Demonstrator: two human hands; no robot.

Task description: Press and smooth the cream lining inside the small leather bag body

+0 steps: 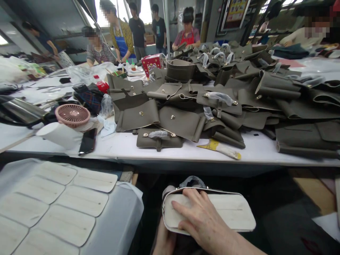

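Two hands meet at a white bag base point(233, 212) low in the lap. Right hand point(202, 219) lies flat on top, fingers spread, gripping nothing. Left hand point(164, 241) hides underneath, mostly covered, so its grip is unclear. Grey bags point(186, 120) crowd the table point(127, 145).

No lettering is showing clearly enough to be read anywhere in the head view. A framed poster point(235, 12) is hanging on the far wall at upper right, carrying yellow and red print that is too small and blurred to make out. A red box point(151, 63) is standing on the table point(186, 150) among the grey-brown bag pieces, bearing a white pattern or print that is staying illegible. The metal snaps on the bag flaps are showing no readable marking. The phone point(87, 141) is lying with its screen dark.
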